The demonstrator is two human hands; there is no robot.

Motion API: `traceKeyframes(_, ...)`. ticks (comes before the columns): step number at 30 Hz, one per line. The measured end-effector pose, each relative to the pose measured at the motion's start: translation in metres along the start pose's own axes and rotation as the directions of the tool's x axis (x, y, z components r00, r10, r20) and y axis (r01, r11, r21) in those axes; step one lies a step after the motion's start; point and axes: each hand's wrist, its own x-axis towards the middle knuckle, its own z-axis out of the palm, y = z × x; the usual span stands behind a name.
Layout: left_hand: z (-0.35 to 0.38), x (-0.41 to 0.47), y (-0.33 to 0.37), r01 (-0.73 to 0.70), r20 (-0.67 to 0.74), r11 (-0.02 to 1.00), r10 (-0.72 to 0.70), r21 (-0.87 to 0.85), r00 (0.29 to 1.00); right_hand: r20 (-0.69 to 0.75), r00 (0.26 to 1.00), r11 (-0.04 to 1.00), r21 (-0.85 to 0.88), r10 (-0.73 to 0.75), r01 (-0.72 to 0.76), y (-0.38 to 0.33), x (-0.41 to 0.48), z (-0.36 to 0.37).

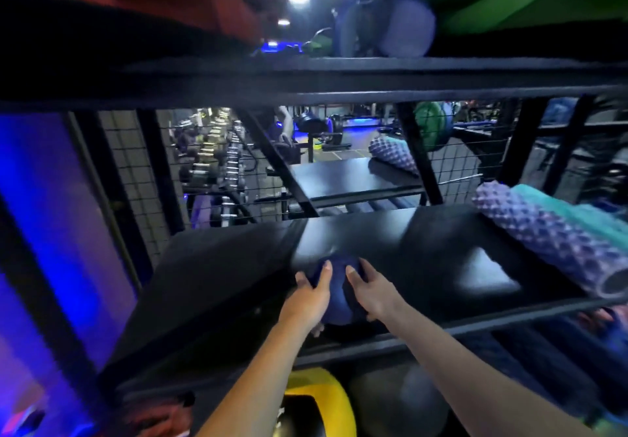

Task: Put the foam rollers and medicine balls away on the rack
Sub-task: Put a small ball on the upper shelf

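1. Head view: my left hand (pixel 311 295) and right hand (pixel 372 292) clasp the blue medicine ball (pixel 338 295) from either side, fingers spread.
2. It sits at the middle shelf (pixel 217 287)'s front edge.
3. Let go here, I judge, and it may roll off; the purple foam roller (pixel 543 236) lies well right.

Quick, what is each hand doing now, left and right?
Left hand: closed on the blue ball, on its left side.
Right hand: closed on the same ball, on its right side.
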Motion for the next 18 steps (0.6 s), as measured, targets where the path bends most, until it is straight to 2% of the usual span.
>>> traceKeyframes(4,0.024,0.014,0.016,-0.017,-0.01,0.968,0.02,0.25,1.0,0.064,0.997,0.987,-0.161,0.03,-0.019,0.031,0.024,-0.008)
traceKeyframes(8,0.037,0.03,0.025,-0.006,-0.101,0.929,0.046,0.37,0.994,0.118,0.993,0.987,-0.158,0.031,-0.012,0.042,0.046,-0.012)
traceKeyframes(14,0.038,0.049,0.029,0.111,-0.15,0.954,-0.071,0.277,0.986,0.131,0.989,0.987,-0.137,-0.064,0.082,0.04,0.072,-0.01)
traceKeyframes(18,0.045,0.053,0.026,0.124,-0.158,0.978,-0.097,0.171,0.983,0.163,0.983,0.989,-0.101,-0.088,0.105,0.043,0.081,-0.007)
